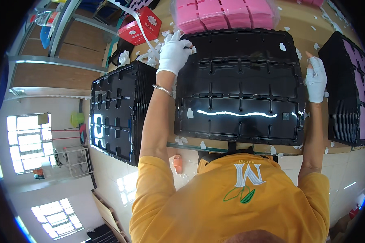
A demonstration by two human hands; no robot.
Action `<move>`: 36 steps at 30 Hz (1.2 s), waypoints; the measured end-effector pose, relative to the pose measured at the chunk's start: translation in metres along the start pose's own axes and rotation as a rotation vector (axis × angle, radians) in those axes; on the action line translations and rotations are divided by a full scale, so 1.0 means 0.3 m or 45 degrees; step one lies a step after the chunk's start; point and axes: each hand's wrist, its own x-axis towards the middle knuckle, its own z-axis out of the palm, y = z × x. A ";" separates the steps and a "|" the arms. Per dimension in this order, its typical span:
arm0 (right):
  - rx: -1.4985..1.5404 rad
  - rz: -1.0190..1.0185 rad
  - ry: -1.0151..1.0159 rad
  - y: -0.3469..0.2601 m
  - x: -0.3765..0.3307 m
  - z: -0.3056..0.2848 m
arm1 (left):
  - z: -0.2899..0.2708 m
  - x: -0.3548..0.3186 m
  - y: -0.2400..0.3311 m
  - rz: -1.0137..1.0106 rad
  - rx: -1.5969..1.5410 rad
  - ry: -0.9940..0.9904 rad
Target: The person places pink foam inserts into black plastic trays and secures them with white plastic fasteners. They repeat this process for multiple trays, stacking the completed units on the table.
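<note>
A wide black plastic tray (227,91) with moulded compartments lies in front of me. My left hand (172,54), in a white glove, is at its far left corner. Some of its fingers point away from me, while thumb and forefinger close at a small white scrap (194,50) over the tray's edge. At the tray's right edge is my right hand (316,81), gloved in white with bare fingertips showing. Its fingers are drawn together; what they hold, if anything, is hidden. Two more white pieces, one near the front left (190,113) and one at the far right (282,47), lie on the tray.
To the left stands a stack of black trays (113,109); to the right, another stack (344,89) with purple inserts. Behind are bagged pink foam blocks (227,14) and a red box (141,26). White scraps litter the brown tabletop (308,24). A metal frame (61,60) rises at left.
</note>
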 end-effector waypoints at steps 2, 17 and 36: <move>0.016 0.023 0.036 0.033 -0.037 0.011 | -0.010 0.025 -0.001 -0.052 -0.134 -0.146; 0.004 0.154 0.046 0.050 -0.055 -0.023 | -0.008 -0.002 0.007 0.128 0.112 -0.101; -0.022 0.120 0.043 0.086 -0.056 -0.032 | -0.013 0.008 0.039 0.010 -0.065 -0.166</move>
